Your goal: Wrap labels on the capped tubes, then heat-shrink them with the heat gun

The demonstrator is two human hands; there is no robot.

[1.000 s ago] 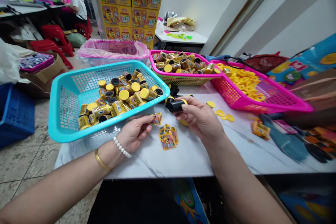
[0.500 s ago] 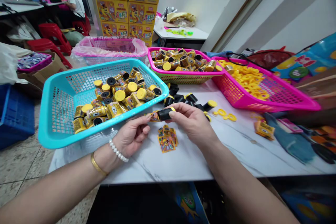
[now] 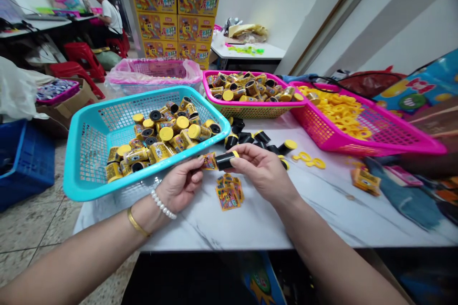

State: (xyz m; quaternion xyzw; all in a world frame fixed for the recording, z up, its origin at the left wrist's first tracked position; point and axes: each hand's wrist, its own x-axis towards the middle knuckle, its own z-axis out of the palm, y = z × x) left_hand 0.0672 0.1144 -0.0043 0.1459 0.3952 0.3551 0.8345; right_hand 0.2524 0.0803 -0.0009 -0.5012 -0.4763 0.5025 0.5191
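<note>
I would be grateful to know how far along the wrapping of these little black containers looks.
Apparently done: the wrapped containers heaped in the turquoise basket. In hand: the left hand pinches a printed sleeve at the end of a bare black container in the right hand. Left: the loose black containers beyond the right hand, with a small sleeve pile ready. Exact counts are unclear.
</note>
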